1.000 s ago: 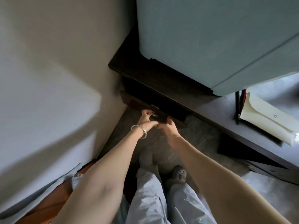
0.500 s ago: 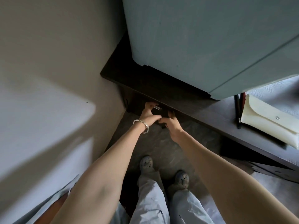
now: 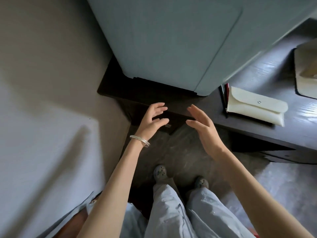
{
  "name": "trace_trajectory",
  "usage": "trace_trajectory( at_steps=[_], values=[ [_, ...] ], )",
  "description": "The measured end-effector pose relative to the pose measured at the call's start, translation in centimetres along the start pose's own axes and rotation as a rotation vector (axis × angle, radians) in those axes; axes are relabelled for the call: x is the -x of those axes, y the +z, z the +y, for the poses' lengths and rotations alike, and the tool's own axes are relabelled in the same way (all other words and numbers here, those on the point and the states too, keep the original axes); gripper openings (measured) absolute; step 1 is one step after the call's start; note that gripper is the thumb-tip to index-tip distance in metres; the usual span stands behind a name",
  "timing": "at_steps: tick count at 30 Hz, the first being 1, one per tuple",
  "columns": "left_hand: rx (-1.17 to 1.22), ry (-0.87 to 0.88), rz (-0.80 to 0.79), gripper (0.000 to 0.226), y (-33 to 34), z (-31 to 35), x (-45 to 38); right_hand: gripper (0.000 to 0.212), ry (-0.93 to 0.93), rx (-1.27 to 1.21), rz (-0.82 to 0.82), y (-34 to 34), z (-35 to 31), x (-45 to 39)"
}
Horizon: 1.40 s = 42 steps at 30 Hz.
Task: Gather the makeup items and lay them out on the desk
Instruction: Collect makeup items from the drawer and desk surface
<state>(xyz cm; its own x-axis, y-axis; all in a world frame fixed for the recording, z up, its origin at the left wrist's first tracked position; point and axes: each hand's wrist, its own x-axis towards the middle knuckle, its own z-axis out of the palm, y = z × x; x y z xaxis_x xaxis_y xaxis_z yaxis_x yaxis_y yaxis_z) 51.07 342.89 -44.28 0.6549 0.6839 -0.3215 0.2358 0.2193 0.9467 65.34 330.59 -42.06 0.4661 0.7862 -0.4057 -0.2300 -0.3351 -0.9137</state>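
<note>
My left hand, with a silver bangle on its wrist, hovers open over the front edge of the dark wooden desk, fingers spread and empty. My right hand is open too, palm turned left, a little to the right of the left hand. Below them the desk's drawer front with a small metal pull sits pushed in. A cream snap-flap pouch lies on the desk to the right of both hands, with pencils along its left side.
A large grey-blue panel stands on the desk behind the hands. A pale wall rises on the left. A flat tan object lies at the far right of the desk. My feet stand on the dark floor below.
The drawer, open a second ago, is now pushed in. Both hands have let go of its front and lifted apart with fingers spread. The camera has tilted and shows more of the desk.
</note>
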Motion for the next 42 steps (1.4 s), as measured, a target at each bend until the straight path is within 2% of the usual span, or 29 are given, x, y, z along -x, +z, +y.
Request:
trace_trajectory(
  at_steps=[8, 13, 19, 27, 35, 38, 42],
  values=[
    [-0.075, 0.084, -0.195, 0.051, 8.1, 7.3, 1.1, 0.056, -0.139, -0.096, 0.178, -9.0, -4.1, 5.5],
    [-0.136, 0.113, -0.249, 0.045, 13.8, 9.6, 0.4, 0.056, -0.173, -0.132, 0.263, -15.1, -4.4, 7.5],
    [-0.122, 0.129, -0.244, 0.047, 21.5, 10.5, -0.4, 0.050, -0.207, -0.114, 0.289, -23.4, -4.5, 9.1],
    [-0.032, 0.099, -0.123, 0.042, 32.5, 11.0, -2.9, 0.052, -0.161, -0.013, 0.232, -35.6, -5.7, 10.1],
    [-0.008, 0.032, -0.013, 0.042, 34.9, 10.9, -4.2, 0.055, -0.134, 0.102, 0.090, -40.0, -7.4, 7.8],
    [0.014, 0.002, 0.011, 0.040, 34.5, 10.6, -5.6, 0.058, -0.122, 0.099, 0.089, -40.0, -7.9, 6.1],
    [-0.020, -0.024, -0.012, 0.045, 33.4, 10.9, -7.9, 0.049, -0.105, 0.052, 0.111, -39.1, -8.2, 3.4]
  ],
)
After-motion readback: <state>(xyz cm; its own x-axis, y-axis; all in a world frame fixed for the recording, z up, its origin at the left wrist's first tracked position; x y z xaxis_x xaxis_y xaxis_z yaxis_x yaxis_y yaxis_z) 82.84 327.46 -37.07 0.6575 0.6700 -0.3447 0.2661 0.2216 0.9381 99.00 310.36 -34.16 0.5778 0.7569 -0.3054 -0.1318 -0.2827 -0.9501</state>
